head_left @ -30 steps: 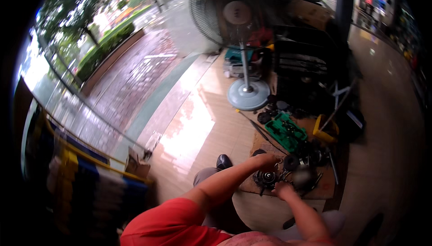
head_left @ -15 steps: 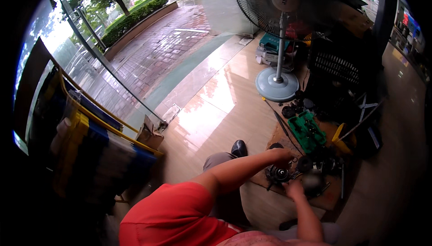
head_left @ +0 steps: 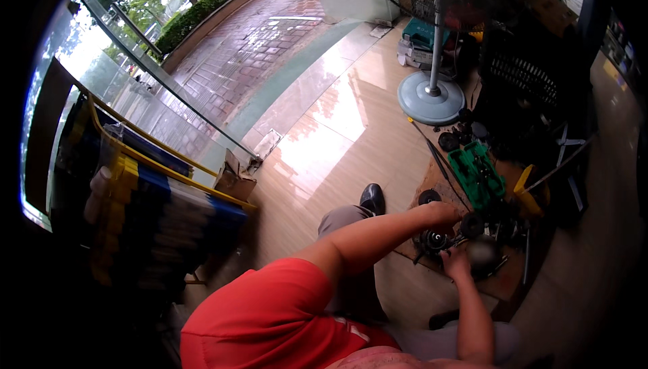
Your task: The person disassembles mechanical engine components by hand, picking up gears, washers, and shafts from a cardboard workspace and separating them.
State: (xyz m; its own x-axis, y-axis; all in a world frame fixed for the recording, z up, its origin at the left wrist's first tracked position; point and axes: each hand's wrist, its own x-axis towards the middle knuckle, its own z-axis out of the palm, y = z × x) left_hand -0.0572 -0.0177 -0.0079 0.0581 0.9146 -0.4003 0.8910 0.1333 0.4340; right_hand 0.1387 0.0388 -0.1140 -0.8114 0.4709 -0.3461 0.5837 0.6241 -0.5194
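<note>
A dark round mechanical part (head_left: 435, 239) with a pale, shiny centre sits on a worn brown board (head_left: 496, 287). Over its far side, my left hand (head_left: 445, 214) has its fingers curled together; whatever they pinch is too small and dark to make out. My right hand (head_left: 457, 262) is at the near right side of the part, fingers bent against its edge as though gripping it. Close to my left fingers lies a black ring-shaped piece (head_left: 472, 224), and a black disc (head_left: 429, 197) lies just beyond my left wrist. A dull rounded piece (head_left: 483, 253) rests right of my right hand.
An open green case (head_left: 476, 176) of small dark pieces lies beyond my hands, a long thin rod (head_left: 439, 160) beside it. Right of it is a yellow piece (head_left: 530, 191). A standing fan's base (head_left: 430, 98) is farther off; a yellow-framed rack (head_left: 162, 166) stands left.
The view has shifted, so the scene sits farther right and mostly lower. Both hands stay at the dark part; my left fingers now appear closer to the black ring-shaped piece.
</note>
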